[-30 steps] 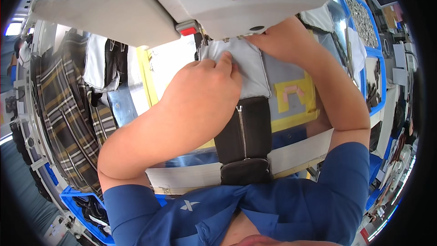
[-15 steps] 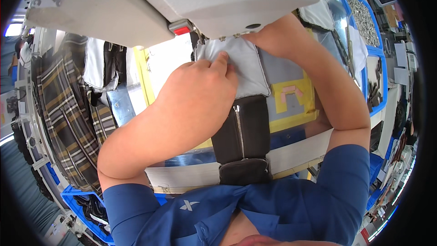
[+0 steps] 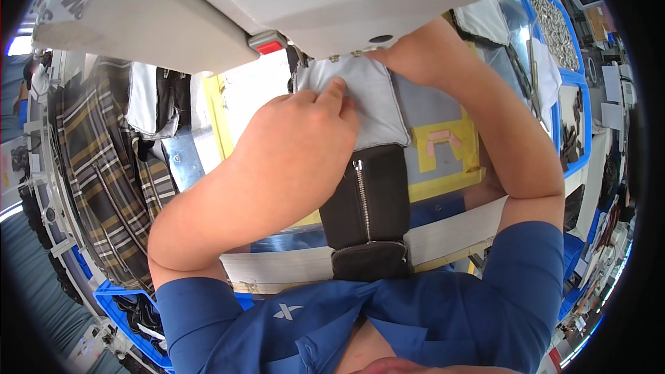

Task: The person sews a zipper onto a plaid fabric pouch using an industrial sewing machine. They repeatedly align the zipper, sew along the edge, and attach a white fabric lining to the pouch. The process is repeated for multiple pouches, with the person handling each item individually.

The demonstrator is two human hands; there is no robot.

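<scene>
A light grey fabric panel [image 3: 374, 107] with dark edging lies under the white sewing machine head [image 3: 291, 7]. My left hand [image 3: 305, 128] rests on its left part, the index finger stretched out flat and the other fingers partly hidden. At the panel's far right edge is my right hand [image 3: 415, 52], its fingertips hidden below the machine head. Joined to the near side of the panel, a black fabric piece [image 3: 384, 194] with a silver zipper runs toward me. Its near end, a black zipped part [image 3: 370, 261], hangs over the table's front edge.
Plaid fabric [image 3: 104, 187] and a grey-and-black piece [image 3: 149, 100] lie at left. Yellow tape [image 3: 447, 180] marks the work surface at right. Beyond it stand blue trays, one holding small metal parts [image 3: 554, 24]. A blue bin [image 3: 131, 325] sits at lower left.
The machine head appears slightly further left and higher in the picture. Both hands and the fabric keep nearly the same places.
</scene>
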